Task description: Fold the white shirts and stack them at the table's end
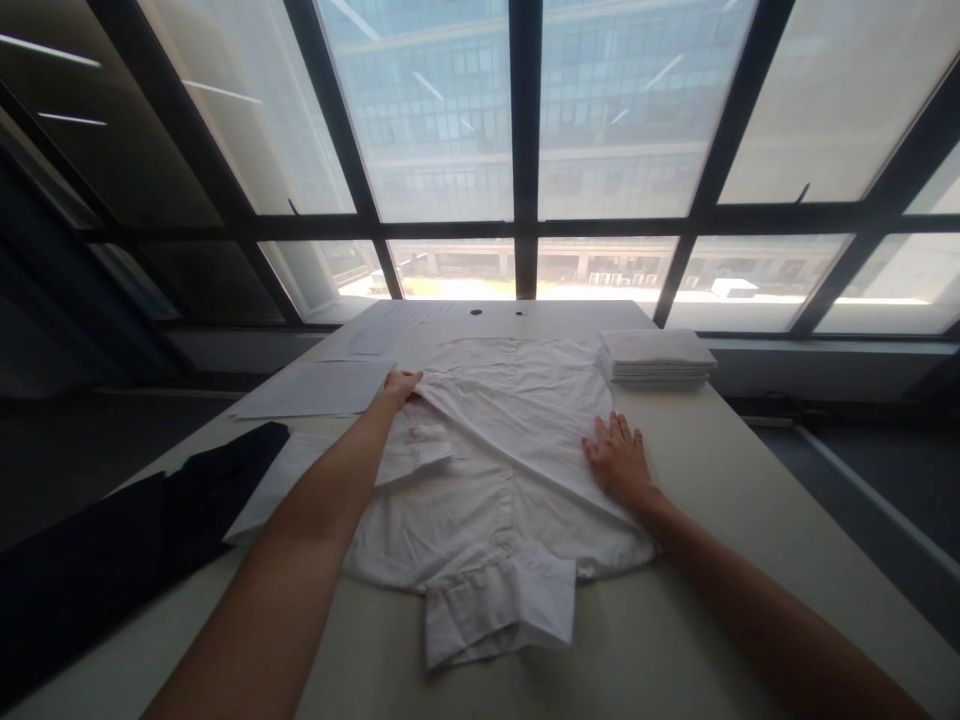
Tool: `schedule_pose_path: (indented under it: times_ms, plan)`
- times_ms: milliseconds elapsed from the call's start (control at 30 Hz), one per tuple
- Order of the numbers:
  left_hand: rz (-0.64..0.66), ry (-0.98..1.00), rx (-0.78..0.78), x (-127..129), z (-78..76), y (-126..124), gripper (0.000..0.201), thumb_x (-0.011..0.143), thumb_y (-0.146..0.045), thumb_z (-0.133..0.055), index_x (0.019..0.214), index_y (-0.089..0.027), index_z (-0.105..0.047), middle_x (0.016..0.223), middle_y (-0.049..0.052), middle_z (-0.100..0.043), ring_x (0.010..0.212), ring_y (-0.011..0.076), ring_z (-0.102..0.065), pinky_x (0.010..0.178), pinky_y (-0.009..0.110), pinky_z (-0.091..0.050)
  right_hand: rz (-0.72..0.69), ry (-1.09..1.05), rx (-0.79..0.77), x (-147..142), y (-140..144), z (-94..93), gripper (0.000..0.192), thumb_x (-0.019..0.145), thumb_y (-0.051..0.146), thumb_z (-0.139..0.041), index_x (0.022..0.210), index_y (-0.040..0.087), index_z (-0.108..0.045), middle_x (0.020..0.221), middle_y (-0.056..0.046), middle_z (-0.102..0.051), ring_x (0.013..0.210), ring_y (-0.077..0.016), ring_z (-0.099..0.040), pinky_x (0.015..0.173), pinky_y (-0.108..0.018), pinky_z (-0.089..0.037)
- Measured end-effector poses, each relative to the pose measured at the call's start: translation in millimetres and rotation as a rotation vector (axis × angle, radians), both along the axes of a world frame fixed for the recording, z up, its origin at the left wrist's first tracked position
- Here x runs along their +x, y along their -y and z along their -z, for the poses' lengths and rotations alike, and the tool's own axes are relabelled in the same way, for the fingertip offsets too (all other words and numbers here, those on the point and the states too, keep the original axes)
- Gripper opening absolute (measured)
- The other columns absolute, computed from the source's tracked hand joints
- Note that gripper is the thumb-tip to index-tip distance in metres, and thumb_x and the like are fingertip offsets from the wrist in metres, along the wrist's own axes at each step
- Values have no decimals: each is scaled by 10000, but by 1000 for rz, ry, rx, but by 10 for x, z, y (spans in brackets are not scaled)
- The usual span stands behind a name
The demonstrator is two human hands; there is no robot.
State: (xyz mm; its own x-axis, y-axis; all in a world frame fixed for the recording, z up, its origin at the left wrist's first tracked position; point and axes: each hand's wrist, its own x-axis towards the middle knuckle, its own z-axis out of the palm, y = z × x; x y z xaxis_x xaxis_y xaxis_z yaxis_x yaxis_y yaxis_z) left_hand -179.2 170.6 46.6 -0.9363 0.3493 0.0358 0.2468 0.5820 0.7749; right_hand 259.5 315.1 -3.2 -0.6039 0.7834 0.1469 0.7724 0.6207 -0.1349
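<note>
A white button-up shirt (517, 430) lies spread on the table, its collar (502, 610) toward me and its hem at the far side. Part of the shirt is folded over on itself in a diagonal crease. On the left side, my left hand (403, 385) pinches the fabric edge near the far end. A white cuffed sleeve (412, 450) lies beside that forearm and is partly hidden by it. My right hand (619, 460) rests flat on the shirt's right edge with fingers spread.
A neat stack of folded white cloth (656, 355) stands at the table's far right. Papers (319, 388) lie at the left edge. Dark fabric (150, 530) covers the near left. Large windows (600, 120) rise behind the white table (720, 480).
</note>
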Motion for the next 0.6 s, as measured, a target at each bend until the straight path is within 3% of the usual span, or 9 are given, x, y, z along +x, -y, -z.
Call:
schedule_pose_path:
  times_ms: [200,333,433,500,600]
  plan:
    - [119,309,156,21,-202,-18,450,635,-175,-917,1015,-115,-685,795,52,-707,742,198,-685,680,316,-596,3,-10,-13,1,-15,17,625,1035,450,-336,1550,102,-402,1640,-213,-281,1533,-332,-187,1209,-534,-136]
    - [229,341,362,46,-257,-65,600,681,-186,-896,1229,-162,-651,941,43,-727,764,139,-673,691,245,-583,-9,-28,-13,8,-36,27,592,1035,403,-331,1542,109,-418,1633,-216,-296,1530,-328,-199,1209,-525,-137]
    - [285,354,578,24,-211,-18,634,693,-193,-887,1276,-183,-638,971,43,-723,766,129,-663,666,218,-561,-16,-54,-9,15,-41,57,578,1033,373,-326,1539,109,-422,1629,-215,-307,1529,-322,-206,1211,-522,-145]
    - [257,370,513,-2,-153,49,603,678,-179,-888,1235,-174,-658,932,45,-718,729,139,-656,637,232,-554,-18,-76,-1,22,-44,92,573,1029,355,-332,1534,103,-430,1624,-215,-318,1526,-324,-218,1211,-525,-155]
    - [158,361,253,-52,-89,108,468,682,-171,-864,1115,-136,-688,833,44,-695,665,161,-643,604,274,-555,-25,-120,-22,32,-108,128,557,1019,316,-340,1522,102,-452,1618,-203,-338,1521,-322,-239,1210,-531,-180]
